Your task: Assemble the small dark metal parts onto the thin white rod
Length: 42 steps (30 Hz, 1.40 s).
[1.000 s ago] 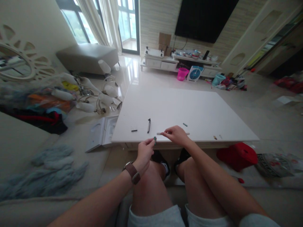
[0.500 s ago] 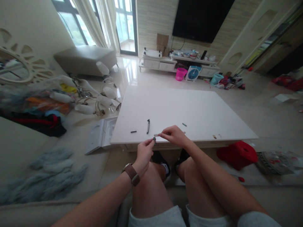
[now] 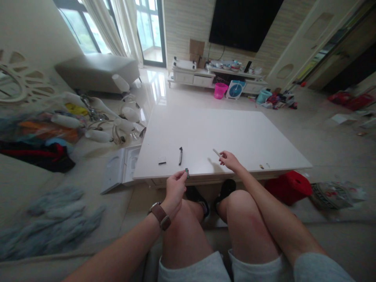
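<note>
My left hand (image 3: pixel 175 188) pinches a small green-and-black piece (image 3: pixel 187 173) between thumb and fingertips, just off the table's near edge. To its right, above the tabletop, my right hand (image 3: pixel 230 161) is closed on a slim pale stick (image 3: pixel 216 152) that points up and to the left. What the curled right fingers cover cannot be made out. On the white table (image 3: pixel 205 129) lies a thin grey-and-black, razor-like tool (image 3: pixel 180 156), beyond my left hand. Left of that tool is a small white piece with a dark edge (image 3: pixel 162 161).
Two tiny bits, one of them brownish (image 3: pixel 261 167), lie near the table's right front. A red bulky object (image 3: pixel 289 188) stands on the floor at the right. An open white box (image 3: pixel 117 166) and a lamp with several shades (image 3: pixel 125 125) are at the left.
My right hand has moved right, away from my left hand, with the pale stick, which now tilts up and left. The dark short stick on the table is no longer visible. The view has shifted slightly.
</note>
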Available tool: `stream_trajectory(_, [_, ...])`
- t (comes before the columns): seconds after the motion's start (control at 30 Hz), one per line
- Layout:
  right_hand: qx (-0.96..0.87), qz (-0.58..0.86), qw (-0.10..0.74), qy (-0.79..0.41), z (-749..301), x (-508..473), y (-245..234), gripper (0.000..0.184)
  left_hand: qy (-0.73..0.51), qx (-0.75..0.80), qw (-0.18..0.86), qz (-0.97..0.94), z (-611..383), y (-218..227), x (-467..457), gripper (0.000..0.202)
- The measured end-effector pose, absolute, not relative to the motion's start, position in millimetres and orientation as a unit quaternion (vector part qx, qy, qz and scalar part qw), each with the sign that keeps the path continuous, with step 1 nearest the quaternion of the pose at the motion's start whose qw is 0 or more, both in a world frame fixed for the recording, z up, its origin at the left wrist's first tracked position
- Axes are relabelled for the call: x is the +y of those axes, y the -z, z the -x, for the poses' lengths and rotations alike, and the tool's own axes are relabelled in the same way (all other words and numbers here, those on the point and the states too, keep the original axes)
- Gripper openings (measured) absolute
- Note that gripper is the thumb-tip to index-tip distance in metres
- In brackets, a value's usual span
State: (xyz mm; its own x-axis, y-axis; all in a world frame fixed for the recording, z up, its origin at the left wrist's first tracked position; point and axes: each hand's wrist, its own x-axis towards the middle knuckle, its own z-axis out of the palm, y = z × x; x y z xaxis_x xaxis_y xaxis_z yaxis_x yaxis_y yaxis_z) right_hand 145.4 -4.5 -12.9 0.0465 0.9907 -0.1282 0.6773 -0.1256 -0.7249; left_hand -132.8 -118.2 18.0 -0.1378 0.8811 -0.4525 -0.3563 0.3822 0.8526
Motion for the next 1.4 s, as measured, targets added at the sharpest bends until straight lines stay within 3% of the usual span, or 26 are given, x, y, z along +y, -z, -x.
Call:
stream_trajectory(0.23, [-0.521,0.762,0.245,-0.295,-196,-45,59,0.006,-0.505,0.558,0.613,-0.238,133,-19,-119,0.069])
stream_trajectory(0.4, [-0.493,0.787,0.254,-0.270,-220,-56,54,0.002,-0.500,0.561,0.617,-0.231,133,-18,-119,0.070])
stream_trajectory(0.77, [-0.485,0.752,0.281,-0.347,-198,-62,63,0.006,-0.500,0.558,0.617,-0.240,132,-20,-119,0.067])
stream_trajectory(1.03, [-0.557,0.642,0.174,-0.497,-148,-64,72,0.033,-0.508,0.551,0.620,-0.232,131,-20,-120,0.069])
stream_trajectory(1.27, [-0.526,0.705,0.295,-0.374,-184,-46,69,0.023,-0.506,0.553,0.614,-0.245,131,-17,-119,0.069])
stream_trajectory(1.4, [-0.517,0.714,0.306,-0.359,-181,-32,74,0.026,-0.503,0.561,0.606,-0.255,132,-15,-118,0.066])
